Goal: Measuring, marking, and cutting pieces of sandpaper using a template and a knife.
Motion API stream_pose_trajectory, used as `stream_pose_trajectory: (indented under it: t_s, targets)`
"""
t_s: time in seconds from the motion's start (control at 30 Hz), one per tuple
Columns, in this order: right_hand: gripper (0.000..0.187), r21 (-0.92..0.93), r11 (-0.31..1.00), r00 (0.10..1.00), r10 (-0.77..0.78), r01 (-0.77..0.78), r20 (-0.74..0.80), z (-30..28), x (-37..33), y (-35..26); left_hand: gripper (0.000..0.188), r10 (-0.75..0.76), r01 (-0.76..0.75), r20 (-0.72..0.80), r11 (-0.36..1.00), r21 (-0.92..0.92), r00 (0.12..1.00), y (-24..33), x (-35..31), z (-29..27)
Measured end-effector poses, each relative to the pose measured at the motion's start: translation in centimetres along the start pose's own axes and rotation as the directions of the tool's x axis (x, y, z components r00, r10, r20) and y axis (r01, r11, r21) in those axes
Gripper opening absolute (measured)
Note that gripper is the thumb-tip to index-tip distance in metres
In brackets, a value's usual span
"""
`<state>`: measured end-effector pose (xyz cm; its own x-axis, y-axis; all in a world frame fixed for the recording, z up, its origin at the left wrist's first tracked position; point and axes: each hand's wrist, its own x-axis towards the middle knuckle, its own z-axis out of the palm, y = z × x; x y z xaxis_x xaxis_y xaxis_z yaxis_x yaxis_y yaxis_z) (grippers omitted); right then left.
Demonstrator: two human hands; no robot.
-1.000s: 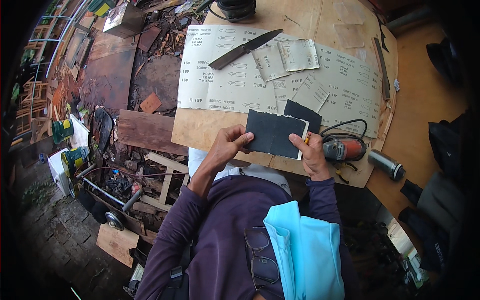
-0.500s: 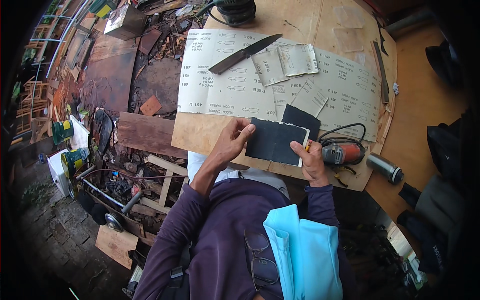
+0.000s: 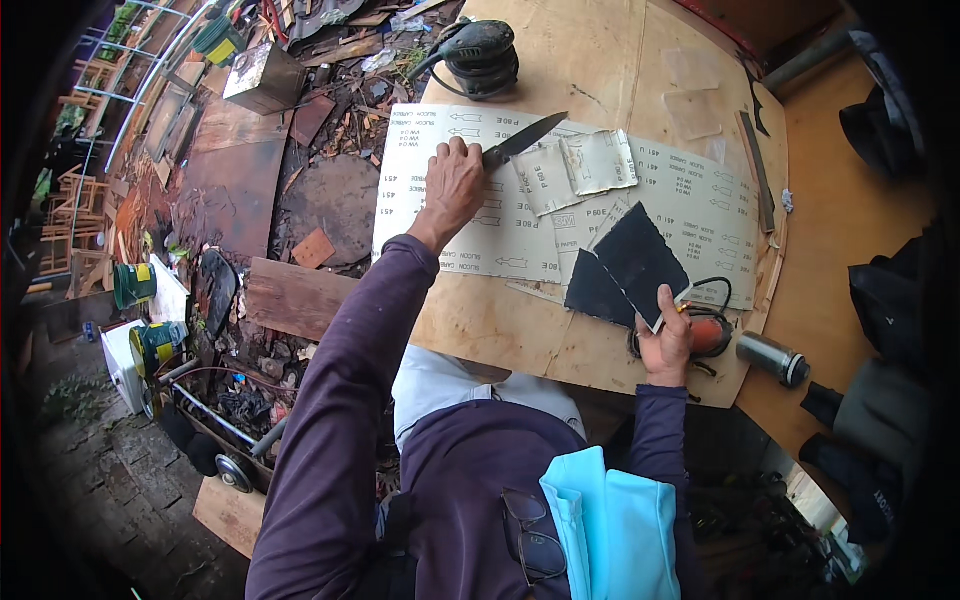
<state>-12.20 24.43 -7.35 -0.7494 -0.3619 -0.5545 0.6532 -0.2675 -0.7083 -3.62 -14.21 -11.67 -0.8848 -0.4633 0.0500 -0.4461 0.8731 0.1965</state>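
Note:
My left hand (image 3: 453,192) reaches across the table, its fingers closed over the handle of a knife (image 3: 528,136). The dark blade points away to the right. Under the knife lies a large pale sandpaper sheet (image 3: 400,235), printed side up. My right hand (image 3: 665,342) pinches a dark sandpaper piece (image 3: 648,250) by its lower corner, thumb on top. That piece partly overlaps another dark sandpaper piece (image 3: 592,290) on the table. Smaller cut sandpaper pieces (image 3: 600,163) rest face down beside the blade.
A corded sander (image 3: 480,60) stands at the far edge of the plywood table (image 3: 480,325). Near my right hand are a red power tool (image 3: 712,332) and a metal bottle (image 3: 772,360). Wood scraps and debris cover the ground at left.
My left hand has let go of the dark sandpaper piece and moved up to the knife handle. My right hand has shifted right and tilted that piece.

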Motion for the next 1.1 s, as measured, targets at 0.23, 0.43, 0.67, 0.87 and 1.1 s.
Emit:
stream_pose_trajectory:
  t_s: [0.23,0.43,0.67,0.87,1.1]
  targets:
    - [0.012,0.396,0.914,0.995,0.067,-0.092,0.076,-1.6,2.0,0.9,0.021,-0.294,0.299,0.106,0.756,-0.583,0.950,2.1,-6.7,-6.2]
    - [0.014,0.667,0.712,0.968,0.076,-0.221,0.240,-1.2,3.3,1.7,0.037,0.088,0.594,0.634,0.270,-0.758,0.768,12.0,-17.1,-17.9]
    - [0.016,0.661,0.716,0.963,0.063,-0.225,0.261,-0.1,2.4,0.4,0.033,0.041,0.488,0.535,0.358,-0.796,0.844,14.7,-18.0,-17.6]
    - [0.018,0.667,0.711,0.953,0.018,-0.224,0.301,-1.0,2.4,0.6,0.030,0.043,0.458,0.515,0.400,-0.794,0.856,14.9,-17.9,-17.4]
    - [0.014,0.628,0.746,0.939,-0.015,-0.219,0.344,-1.6,2.3,1.1,0.030,0.042,0.456,0.520,0.428,-0.781,0.853,15.1,-17.7,-17.5]
